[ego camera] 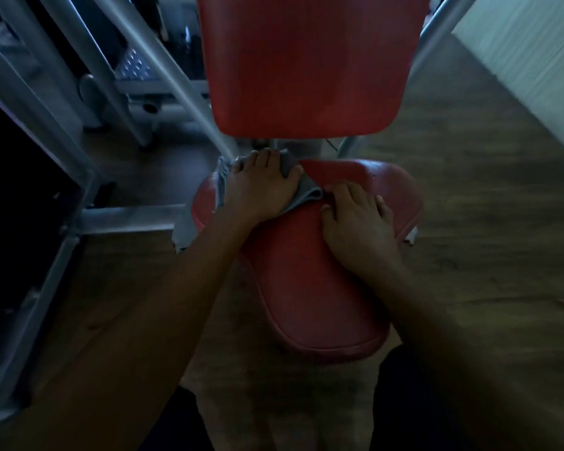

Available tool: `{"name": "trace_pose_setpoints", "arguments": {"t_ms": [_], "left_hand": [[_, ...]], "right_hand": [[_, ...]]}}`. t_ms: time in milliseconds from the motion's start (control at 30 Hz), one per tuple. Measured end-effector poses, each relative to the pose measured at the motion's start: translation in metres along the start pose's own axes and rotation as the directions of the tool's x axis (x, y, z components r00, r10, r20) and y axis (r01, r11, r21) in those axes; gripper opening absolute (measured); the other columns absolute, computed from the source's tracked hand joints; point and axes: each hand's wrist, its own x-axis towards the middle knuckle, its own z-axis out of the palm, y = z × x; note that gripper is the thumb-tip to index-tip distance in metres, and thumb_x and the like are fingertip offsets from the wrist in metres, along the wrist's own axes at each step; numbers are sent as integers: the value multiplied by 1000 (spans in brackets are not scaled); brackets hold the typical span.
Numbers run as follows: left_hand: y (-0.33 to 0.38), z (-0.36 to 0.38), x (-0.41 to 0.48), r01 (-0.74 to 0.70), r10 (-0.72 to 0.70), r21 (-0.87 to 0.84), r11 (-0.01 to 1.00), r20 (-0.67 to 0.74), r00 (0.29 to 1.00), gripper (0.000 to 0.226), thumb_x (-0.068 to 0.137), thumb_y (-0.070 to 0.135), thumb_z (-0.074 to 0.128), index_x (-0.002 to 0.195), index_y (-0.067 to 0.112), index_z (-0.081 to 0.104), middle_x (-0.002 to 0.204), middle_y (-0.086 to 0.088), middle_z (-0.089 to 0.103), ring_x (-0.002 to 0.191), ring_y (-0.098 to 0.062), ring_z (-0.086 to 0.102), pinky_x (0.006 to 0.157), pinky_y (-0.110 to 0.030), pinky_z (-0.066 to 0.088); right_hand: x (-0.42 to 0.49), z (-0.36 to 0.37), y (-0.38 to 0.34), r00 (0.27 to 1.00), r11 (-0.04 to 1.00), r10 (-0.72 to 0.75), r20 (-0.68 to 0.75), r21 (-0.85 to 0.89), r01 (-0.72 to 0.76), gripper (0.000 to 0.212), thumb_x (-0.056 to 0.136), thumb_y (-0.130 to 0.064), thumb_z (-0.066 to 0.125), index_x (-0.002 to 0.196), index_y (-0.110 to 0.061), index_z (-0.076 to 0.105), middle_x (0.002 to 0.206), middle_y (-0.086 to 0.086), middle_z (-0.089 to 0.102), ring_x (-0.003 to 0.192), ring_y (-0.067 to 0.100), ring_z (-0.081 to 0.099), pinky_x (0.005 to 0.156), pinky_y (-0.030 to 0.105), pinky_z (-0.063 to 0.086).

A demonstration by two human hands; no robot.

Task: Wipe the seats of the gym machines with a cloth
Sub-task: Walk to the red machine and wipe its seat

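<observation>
A red padded seat (310, 288) of a gym machine lies below me, with a red backrest (306, 60) standing behind it. A grey cloth (303, 190) is spread over the seat's back left part and hangs off the left edge. My left hand (261, 187) presses flat on the cloth, fingers spread toward the gap under the backrest. My right hand (355, 222) rests palm down on the bare seat to the right, its fingertips touching the cloth's edge.
Grey steel frame bars (163, 79) of the machine run along the left, with a dark weight stack housing (17, 177) beside them. A slanted grey bar (437, 30) stands right of the backrest. Wooden floor (469, 196) stretches right, up to a pale wall (534, 50).
</observation>
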Motion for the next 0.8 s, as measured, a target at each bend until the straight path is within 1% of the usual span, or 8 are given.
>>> {"name": "trace_pose_setpoints", "arguments": {"t_ms": [133,233,333,400,533,633,700,800], "left_hand": [[-19,4,-24,-87,91,80,993,-47,995,99,74,70,-8,150,20,32,159,-8,26,147,-27,23,116,-53,21],[-37,5,-44,-11,12,15,1000,-68,998,91,80,72,1,151,23,30,162,-2,21,149,-24,19,119,-49,17],[-61,-7,-39,118,-130,-159,980,-65,989,82,83,72,17,145,22,40,156,-5,34,142,-27,33,114,-45,29],[-73,-13,-35,203,-232,-432,879,-15,973,71,88,65,35,140,18,47,148,-7,46,134,-26,45,109,-39,34],[-75,-2,-50,277,-427,-752,598,-7,904,66,79,64,45,124,17,61,124,-8,65,116,-27,59,102,-43,43],[-50,10,-76,211,-629,-920,330,-47,776,67,87,53,52,142,13,47,142,-9,53,129,-26,50,112,-42,36],[-23,21,-97,92,-691,-956,279,-133,711,62,96,39,52,148,11,35,149,-7,43,136,-22,40,114,-29,27],[-4,25,-104,67,-745,-971,229,-131,654,64,101,28,48,154,8,18,161,-8,21,146,-19,23,109,-19,15]], "right_hand": [[5,-5,-1,997,1000,1,77,28,-3,38,101,-34,40,138,-26,46,148,-4,43,141,16,33,120,45,9],[4,-9,-4,993,1000,-4,116,11,2,42,102,-37,39,142,-26,45,152,-3,40,143,16,30,121,49,8],[7,-10,-20,985,998,-16,172,-56,26,45,102,-44,39,144,-28,43,155,-3,36,145,19,28,119,54,11],[9,-5,-32,970,994,-52,238,-84,74,49,102,-50,33,148,-33,37,160,-5,27,149,21,20,117,61,5],[10,7,-36,965,987,-55,257,-134,92,53,102,-53,21,153,-38,25,164,-7,14,152,24,7,114,68,-1],[11,7,-35,966,986,-50,254,-143,89,53,102,-54,20,153,-38,25,165,-7,13,152,24,6,114,68,-1],[11,7,-35,966,985,-46,254,-147,85,53,102,-54,20,153,-38,25,165,-6,13,152,24,7,114,68,-1],[10,6,-36,968,986,-46,245,-147,84,52,102,-54,23,152,-38,27,164,-6,15,151,25,9,114,68,0]]}}
